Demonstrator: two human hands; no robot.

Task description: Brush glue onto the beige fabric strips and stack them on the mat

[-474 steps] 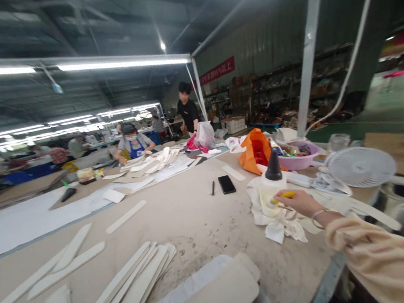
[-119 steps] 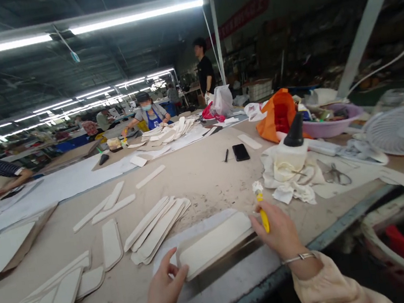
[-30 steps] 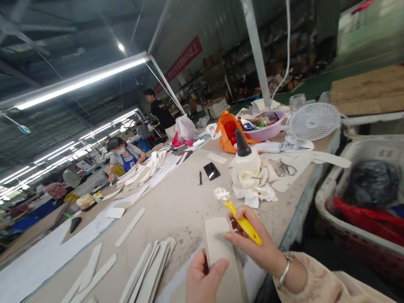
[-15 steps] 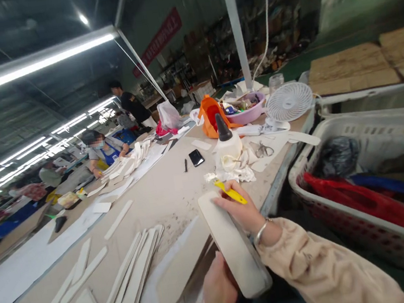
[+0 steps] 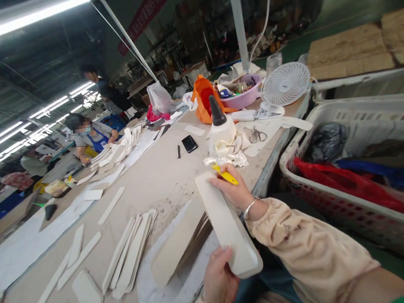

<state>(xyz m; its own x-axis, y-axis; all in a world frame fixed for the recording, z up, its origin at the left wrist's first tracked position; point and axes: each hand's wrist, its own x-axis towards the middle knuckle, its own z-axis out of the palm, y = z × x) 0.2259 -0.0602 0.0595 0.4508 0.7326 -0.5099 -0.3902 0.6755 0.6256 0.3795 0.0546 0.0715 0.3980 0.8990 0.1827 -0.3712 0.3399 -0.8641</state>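
Note:
A long cream panel with rounded corners (image 5: 227, 225) is held tilted over the table's near edge. My left hand (image 5: 219, 277) is closed on its lower left edge, thumb on top. At the upper right side, my right hand (image 5: 235, 187) grips the same panel, and a yellow tool (image 5: 226, 174) is held in that hand too; its exact kind is unclear. Beside my hands, on a white sheet (image 5: 151, 299), lies a stack of wider beige panels (image 5: 177, 240). Several narrow cream strips (image 5: 133, 254) lie fanned out farther left.
A white bottle with a black nozzle (image 5: 218, 114), scissors (image 5: 257, 135), a phone (image 5: 189, 143) and a small fan (image 5: 285, 84) stand or lie beyond my hands. A white laundry basket (image 5: 294, 193) is at the right. A co-worker (image 5: 92, 134) sits farther along the table.
The panel has turned slightly more upright in view, and my left hand's thumb now rests on its lower face. The camera view has shifted a little.

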